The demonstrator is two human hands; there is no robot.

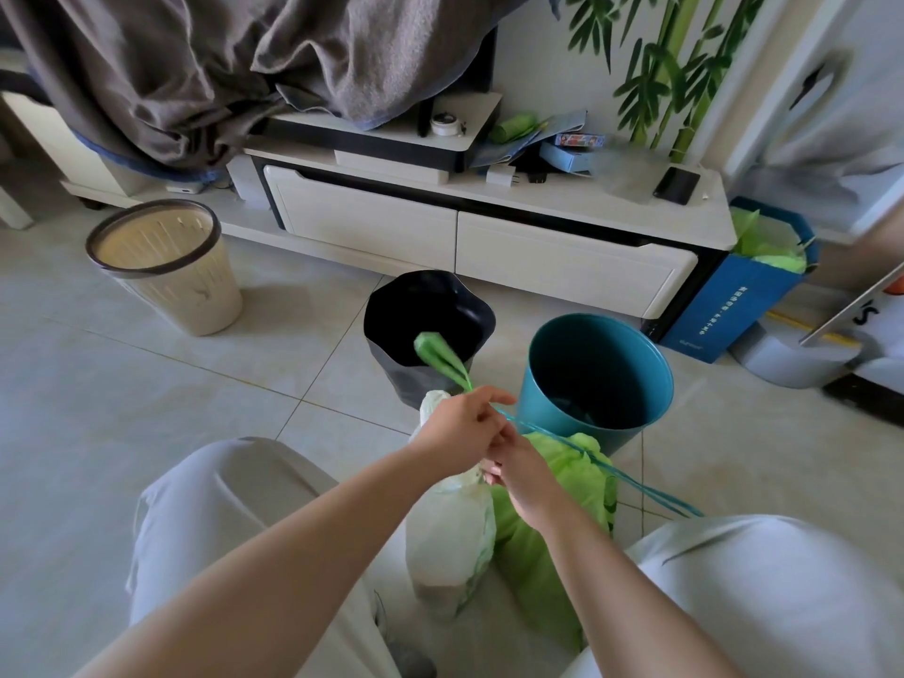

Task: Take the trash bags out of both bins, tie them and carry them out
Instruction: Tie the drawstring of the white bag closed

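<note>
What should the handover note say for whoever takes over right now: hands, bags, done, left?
Left hand: pinches the green bag at its twisted neck, with the blue drawstring.
Right hand: fingers curled at the white bag neck; exact grip partly hidden.
Bags: both on the floor between the knees, in front of the black bin and teal bin.
Done: both bags appear lifted out.
Left: finish the green bag's tie, check the white one, carry both out.

The left hand (pixel 462 430) pinches the twisted top of the green bag (pixel 548 486) — the right hand (pixel 518 469) grips just beneath (a blue drawstring (pixel 611 469) trails rightward).
</note>
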